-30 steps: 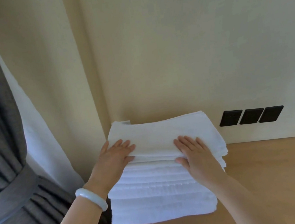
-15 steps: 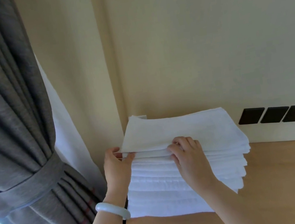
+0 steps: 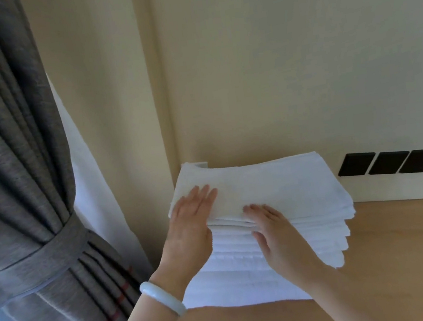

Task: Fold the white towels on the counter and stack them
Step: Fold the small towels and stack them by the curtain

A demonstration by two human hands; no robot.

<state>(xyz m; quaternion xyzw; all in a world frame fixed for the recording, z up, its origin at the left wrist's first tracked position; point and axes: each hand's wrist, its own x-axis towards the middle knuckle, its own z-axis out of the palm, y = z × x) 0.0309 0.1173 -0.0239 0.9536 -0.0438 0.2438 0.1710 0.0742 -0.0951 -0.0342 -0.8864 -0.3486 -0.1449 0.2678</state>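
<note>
A tall stack of folded white towels (image 3: 283, 234) stands on the wooden counter (image 3: 395, 257), in the corner against the wall. The top towel (image 3: 284, 185) lies flat across the stack. My left hand (image 3: 190, 228) rests with straight fingers on the top towel's near left corner. My right hand (image 3: 275, 233) lies against the stack's front edge, fingers flat on the top towel and thumb against the layers below. A white bangle sits on my left wrist.
A grey curtain (image 3: 18, 187) tied back with a band hangs at the left, with a white sheer (image 3: 95, 193) behind it. Three black wall switches (image 3: 388, 162) sit right of the stack. Bare wooden counter stretches to the right.
My left hand has moved from gripping the stack's left edge up onto the top towel, fingers now flat. My right hand's fingers have flattened on the front edge. The view shifted slightly.
</note>
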